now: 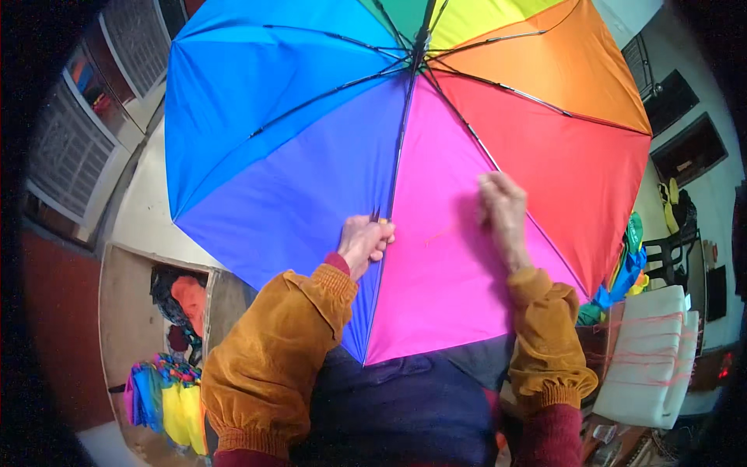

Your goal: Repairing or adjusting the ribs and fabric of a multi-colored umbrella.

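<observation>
An open rainbow umbrella [467,296] lies inside up in front of me, its black ribs meeting at the hub [420,56]. My left hand [364,243] is closed at the rib [398,159] between the purple and pink panels. A small dark pointed tip [376,214] sticks up from its fingers beside a yellowish bit; I cannot make out its kind. Over the pink panel, near the rib bordering red, my right hand [504,214] is raised with fingers curled closed and slightly blurred. Whatever it pinches is too small to see. A thin orange thread [440,235] shows between the hands.
At lower left stands an open cardboard box [128,300], with folded multicoloured umbrellas [167,397] beside it. More bright umbrella cloth [622,272] lies past the right edge. A white padded block [646,354] with red threads sits at right, near a black chair [669,253].
</observation>
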### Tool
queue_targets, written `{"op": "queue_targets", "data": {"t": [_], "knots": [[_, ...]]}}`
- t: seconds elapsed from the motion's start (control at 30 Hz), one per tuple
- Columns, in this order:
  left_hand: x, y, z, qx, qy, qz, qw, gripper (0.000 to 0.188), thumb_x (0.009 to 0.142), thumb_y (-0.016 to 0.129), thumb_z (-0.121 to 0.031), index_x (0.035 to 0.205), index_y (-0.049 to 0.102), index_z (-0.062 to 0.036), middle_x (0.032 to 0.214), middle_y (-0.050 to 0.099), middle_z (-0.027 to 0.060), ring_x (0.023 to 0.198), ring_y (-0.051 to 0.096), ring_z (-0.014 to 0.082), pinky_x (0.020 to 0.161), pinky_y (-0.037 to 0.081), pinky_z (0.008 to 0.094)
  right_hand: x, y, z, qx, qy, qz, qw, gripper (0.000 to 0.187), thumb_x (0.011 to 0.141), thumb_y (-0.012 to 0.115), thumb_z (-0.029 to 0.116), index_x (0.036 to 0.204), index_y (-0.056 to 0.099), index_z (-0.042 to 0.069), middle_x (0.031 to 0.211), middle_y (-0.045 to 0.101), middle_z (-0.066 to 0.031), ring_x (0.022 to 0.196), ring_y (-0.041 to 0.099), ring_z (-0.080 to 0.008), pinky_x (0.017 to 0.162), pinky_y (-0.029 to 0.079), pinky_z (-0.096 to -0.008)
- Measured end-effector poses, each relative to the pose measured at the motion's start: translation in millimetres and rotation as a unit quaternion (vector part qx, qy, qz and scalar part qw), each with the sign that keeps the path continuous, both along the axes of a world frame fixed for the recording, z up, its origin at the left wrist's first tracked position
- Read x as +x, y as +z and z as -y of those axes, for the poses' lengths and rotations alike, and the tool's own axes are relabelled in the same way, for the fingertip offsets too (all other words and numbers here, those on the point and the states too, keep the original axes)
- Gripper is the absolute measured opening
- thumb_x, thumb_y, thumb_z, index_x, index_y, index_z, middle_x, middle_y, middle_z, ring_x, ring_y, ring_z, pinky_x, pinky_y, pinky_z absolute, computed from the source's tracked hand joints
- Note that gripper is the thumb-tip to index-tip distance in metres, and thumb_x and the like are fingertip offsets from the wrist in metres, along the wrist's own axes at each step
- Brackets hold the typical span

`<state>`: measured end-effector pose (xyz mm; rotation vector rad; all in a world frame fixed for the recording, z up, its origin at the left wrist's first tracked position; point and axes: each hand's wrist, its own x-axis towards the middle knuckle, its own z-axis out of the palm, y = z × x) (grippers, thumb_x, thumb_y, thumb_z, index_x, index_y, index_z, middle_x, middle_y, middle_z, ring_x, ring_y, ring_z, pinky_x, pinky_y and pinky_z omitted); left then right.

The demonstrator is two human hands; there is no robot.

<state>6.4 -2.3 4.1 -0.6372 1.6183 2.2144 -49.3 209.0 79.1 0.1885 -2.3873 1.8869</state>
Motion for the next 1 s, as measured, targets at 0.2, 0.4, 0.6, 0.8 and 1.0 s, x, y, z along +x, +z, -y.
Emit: {"op": "queue_targets", "data": {"t": [0.2,0.4,0.6,0.8,1.0], "knots": [[5.1,-1.1,-0.2,0.092,0.099,0.032,0.990,0.008,0.080,0.058,-0.006,0.077,0.055,0.0013,0.065,0.055,0.0079,0.046,0.043,0.0065,0.035,0.032,0.0199,12.6,-39.4,60.1,0.420,0.214,-0.085,0.878,0.009,0.071,0.058,0.005,0.074,0.055,-0.002,0.068,0.058,-0.0183,0.061,0.059,-0.0319,0.052,0.045,-0.0420],[8.6,0.6,1.2,0.109,0.126,0.038,0.985,0.008,0.081,0.056,-0.006,0.081,0.055,0.0020,0.065,0.056,0.0101,0.046,0.044,0.0076,0.036,0.033,0.0206,22.0,-60.6,68.7,0.462,0.222,-0.154,0.845,0.008,0.064,0.055,-0.001,0.072,0.054,-0.001,0.068,0.057,-0.0211,0.067,0.058,-0.0376,0.057,0.046,-0.0457],[10.9,3.3,4.4,0.132,0.126,0.011,0.983,0.007,0.082,0.055,-0.005,0.083,0.055,0.0020,0.067,0.056,0.0108,0.047,0.044,0.0079,0.037,0.033,0.0205,26.5,-59.9,65.1,0.447,0.275,-0.150,0.838,0.014,0.060,0.057,-0.001,0.073,0.054,0.000,0.071,0.057,-0.0199,0.068,0.058,-0.0388,0.058,0.046,-0.0465],[10.8,3.9,3.1,0.139,0.122,0.007,0.983,0.008,0.083,0.054,-0.006,0.085,0.055,0.0017,0.067,0.056,0.0095,0.048,0.044,0.0078,0.038,0.033,0.0200,22.3,-62.5,62.3,0.428,0.287,-0.163,0.841,0.014,0.060,0.056,0.000,0.074,0.054,-0.001,0.072,0.056,-0.0203,0.067,0.057,-0.0381,0.058,0.045,-0.0465],[8.6,-1.7,1.0,0.160,0.114,-0.008,0.980,0.009,0.085,0.054,-0.008,0.086,0.055,0.0004,0.065,0.054,0.0070,0.048,0.043,0.0064,0.038,0.032,0.0187,14.2,-57.5,67.8,0.318,0.292,-0.222,0.874,0.011,0.061,0.058,0.002,0.071,0.056,-0.001,0.067,0.057,-0.0204,0.062,0.055,-0.0402,0.053,0.045,-0.0449]]}}
